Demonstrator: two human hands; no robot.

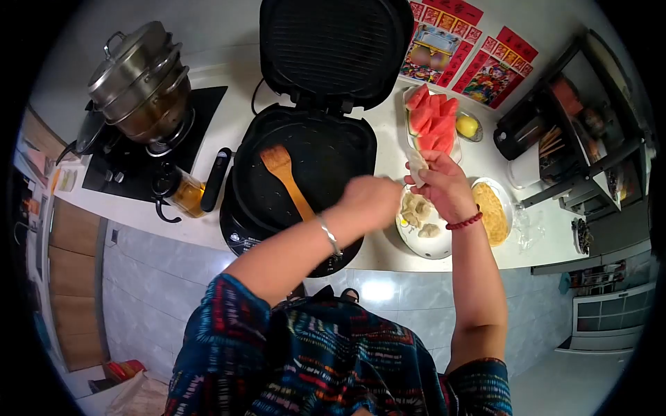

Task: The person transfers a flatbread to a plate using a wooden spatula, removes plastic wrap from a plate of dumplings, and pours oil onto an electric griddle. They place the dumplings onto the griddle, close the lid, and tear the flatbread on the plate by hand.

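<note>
My right hand (447, 186), with a red bead bracelet, pinches a pale dumpling (416, 168) above a white plate (427, 247). Several dumplings (415, 208) lie on that plate. My left hand (372, 202), with a silver bracelet at the wrist, is between the open electric pan (257, 184) and the plate. It is blurred by motion, and its fingers are too smeared to read. A wooden spatula (279, 163) rests inside the black pan, its handle end partly behind my left forearm.
Steamer pots (149, 97) stand on the stove at left, near a glass teapot (184, 193). Behind the dumplings is a tray of watermelon slices (433, 118). A flatbread (490, 213) lies on a plate at right, below a black rack (576, 132).
</note>
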